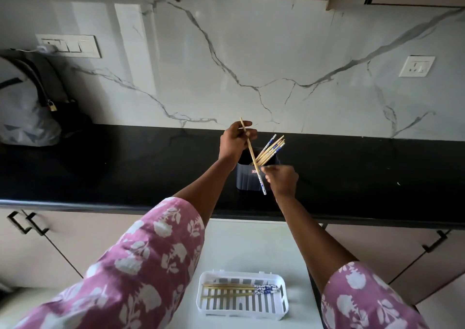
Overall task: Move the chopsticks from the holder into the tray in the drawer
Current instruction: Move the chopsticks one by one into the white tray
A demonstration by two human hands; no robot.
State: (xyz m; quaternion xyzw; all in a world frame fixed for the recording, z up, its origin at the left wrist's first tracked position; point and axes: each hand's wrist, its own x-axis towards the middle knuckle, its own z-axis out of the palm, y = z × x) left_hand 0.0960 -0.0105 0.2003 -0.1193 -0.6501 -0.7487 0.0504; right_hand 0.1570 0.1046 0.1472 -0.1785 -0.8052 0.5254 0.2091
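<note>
Black polished stone countertop (pixel 125 167), seen from the head camera, runs across the middle of the view beneath a white marble-veined backsplash (pixel 251 64). On it stands a dark blue ribbed plastic holder (pixel 247 177), upright, with a bundle of bamboo chopsticks with blue-and-white patterned ends (pixel 270 149) leaning out of it to the right.

Left hand (pixel 235 141): raised over the holder's left rim, fingers closed around a single bamboo chopstick (pixel 253 156). This chopstick is held clear of the bundle and slants from above the hand down past the holder's front, patterned end lowest.

Right hand (pixel 281 180): just beside the holder on its right, fingers curled loosely near the lower part of the single chopstick; whether it grips anything cannot be told. Both forearms emerge from pink sleeves with a white leaf print (pixel 141 265).

Below the counter edge, an open white drawer (pixel 251 243) holds a white slotted plastic tray (pixel 243 312). Several chopsticks in the tray (pixel 239 291) lie flat and roughly parallel, patterned ends to the right.

At far left on the counter, a grey bag (pixel 22 107) rests against the wall under a white switch panel (pixel 69 46). A white wall socket (pixel 416 66) sits at right.
</note>
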